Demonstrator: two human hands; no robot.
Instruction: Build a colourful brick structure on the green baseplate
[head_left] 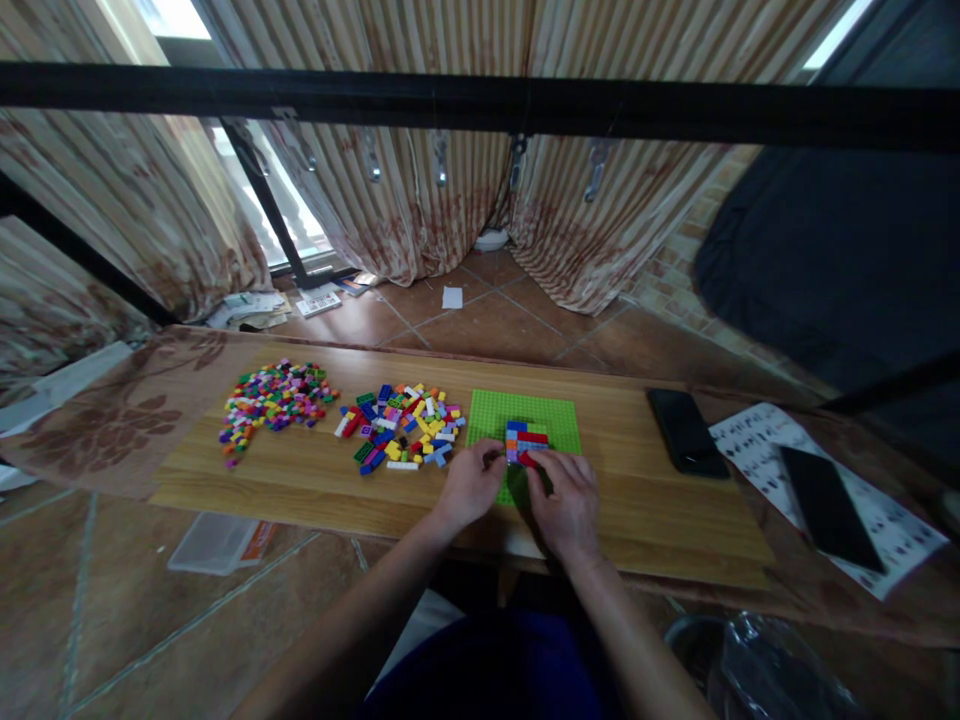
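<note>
A green baseplate (551,412) lies on the wooden table (300,480) in front of me. On its near middle stands a small build of blue, red and orange bricks (525,437). My left hand (471,482) rests at the plate's near left edge, fingers curled toward the build. My right hand (566,500) covers the plate's near part, fingertips pinched on a red brick (528,460) at the build's base. Left of the plate lies a pile of mixed coloured bricks (401,425), and farther left a spread of tiny coloured pieces (274,398).
Two black phones lie to the right, one (686,430) on the wood, the other (821,505) on a printed sheet (892,530). A clear plastic box (217,543) sits on the tiled floor below. Curtains and a black frame bar (480,105) stand behind.
</note>
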